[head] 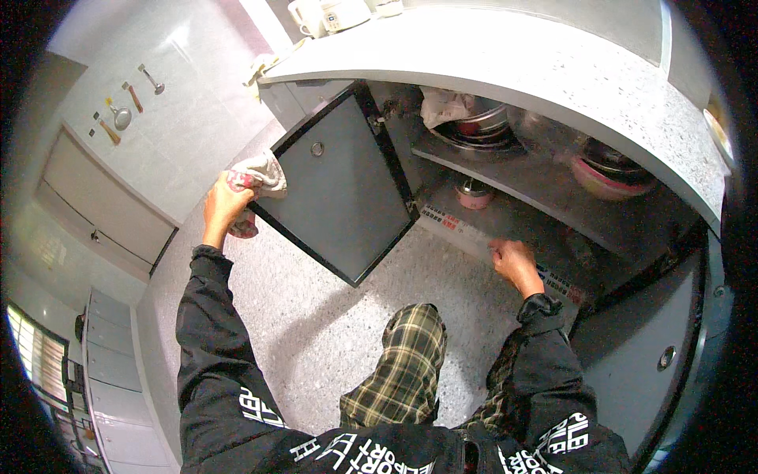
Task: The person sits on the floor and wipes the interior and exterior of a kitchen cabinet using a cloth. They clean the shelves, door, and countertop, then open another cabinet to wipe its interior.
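My left hand point(224, 204) grips a white and red patterned cloth point(269, 173), pressed against the outer edge of an open grey cabinet door point(346, 183) with a black frame. The door stands swung out to the left, its inner face towards me. At the front of the open lower cabinet is my right hand point(514, 265), with its fingers curled in. It is beside the cabinet's bottom edge, which bears printed writing point(444, 219); whether it holds anything cannot be told. A shelf point(503, 181) runs across the inside of the cabinet.
Metal pans point(482, 127) and a pink-rimmed bowl point(613, 178) stand on the shelf. Below it is a small pink pot point(474, 194). A second door point(642, 349) is open at the right. The speckled countertop point(503, 50) overhangs. Utensils point(122, 117) hang on the left wall.
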Demonstrator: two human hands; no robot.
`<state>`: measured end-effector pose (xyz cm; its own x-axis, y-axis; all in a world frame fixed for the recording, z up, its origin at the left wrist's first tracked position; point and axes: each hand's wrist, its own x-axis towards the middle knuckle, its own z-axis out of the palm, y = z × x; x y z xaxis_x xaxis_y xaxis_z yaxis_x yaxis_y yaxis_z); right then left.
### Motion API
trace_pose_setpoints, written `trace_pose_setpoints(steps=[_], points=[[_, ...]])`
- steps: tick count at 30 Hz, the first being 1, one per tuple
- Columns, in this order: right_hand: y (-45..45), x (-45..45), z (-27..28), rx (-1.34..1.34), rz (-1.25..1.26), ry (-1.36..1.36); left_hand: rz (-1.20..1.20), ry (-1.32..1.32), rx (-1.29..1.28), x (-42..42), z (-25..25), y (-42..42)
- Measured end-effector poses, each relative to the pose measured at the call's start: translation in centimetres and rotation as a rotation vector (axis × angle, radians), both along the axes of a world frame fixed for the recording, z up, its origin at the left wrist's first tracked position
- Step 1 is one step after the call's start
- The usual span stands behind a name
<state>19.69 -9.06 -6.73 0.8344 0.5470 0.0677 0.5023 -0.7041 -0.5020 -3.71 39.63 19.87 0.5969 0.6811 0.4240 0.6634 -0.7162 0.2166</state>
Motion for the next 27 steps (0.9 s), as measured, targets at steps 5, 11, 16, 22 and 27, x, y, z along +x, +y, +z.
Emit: trace_pose_setpoints(steps=[5,11,16,22,27], points=[[0.0,0.3,0.2,0.015,-0.018,0.005,-0.037,0.076,0.356,1.8,0.4,-1.7],[0.5,0.9,0.8,-0.039,-0.056,0.058,-0.081,-0.090,0.585,8.9,0.6,-5.0],[2.4,0.2,1.8,-0.045,-0.018,0.069,-0.012,-0.121,0.679,11.2,-0.9,-4.2],[2.8,0.6,1.4,0.009,0.017,0.080,-0.167,-0.022,0.498,7.4,-0.6,-3.0],[2.7,0.4,1.3,0.026,0.031,0.017,-0.090,-0.056,0.392,1.3,-1.2,-2.3]])
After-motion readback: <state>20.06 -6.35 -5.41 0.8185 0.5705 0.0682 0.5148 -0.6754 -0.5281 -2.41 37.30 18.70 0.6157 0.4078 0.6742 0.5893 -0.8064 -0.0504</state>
